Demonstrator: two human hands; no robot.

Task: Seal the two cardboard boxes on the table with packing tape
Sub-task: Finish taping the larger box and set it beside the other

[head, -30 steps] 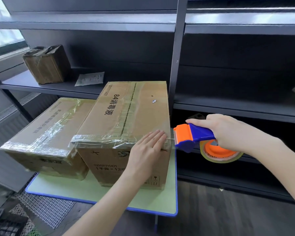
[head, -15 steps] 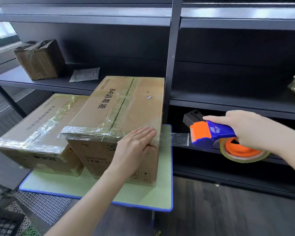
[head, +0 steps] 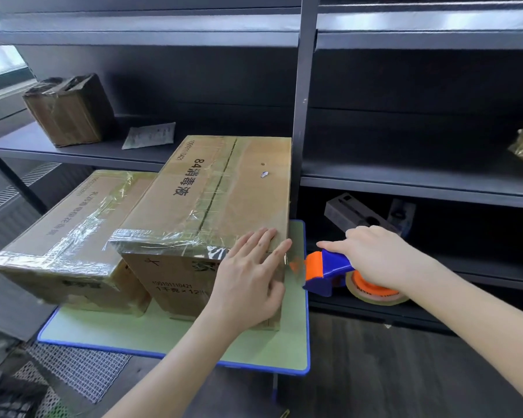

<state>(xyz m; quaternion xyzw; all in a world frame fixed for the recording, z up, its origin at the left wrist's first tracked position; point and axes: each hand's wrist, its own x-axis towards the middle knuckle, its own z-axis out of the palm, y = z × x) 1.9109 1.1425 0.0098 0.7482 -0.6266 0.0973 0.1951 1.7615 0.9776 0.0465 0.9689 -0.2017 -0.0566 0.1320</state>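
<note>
The left hand [head: 248,276] lies flat with fingers straight. It presses on the near right corner of the right box [head: 218,188], across the top edge and the near face. The right hand [head: 375,257] grips the handle of the blue and orange tape dispenser [head: 326,271], index finger laid along its top. The dispenser sits just right of that corner, off the box. A short run of clear tape [head: 295,265] spans from the corner to the dispenser's mouth. Both boxes stand side by side on the green table [head: 163,336]. The left box [head: 73,224] already carries tape along its near edge.

Step in hand, by judgement: ending the strip along the near top edge of the right box. The next move calls for cutting the tape on the blade while the left hand pins the end, then smoothing the tail round the corner.

Legible on the right box: "84消毒液" on top and "100101110421" on the near face. The left box's print is too faint to read.
</note>
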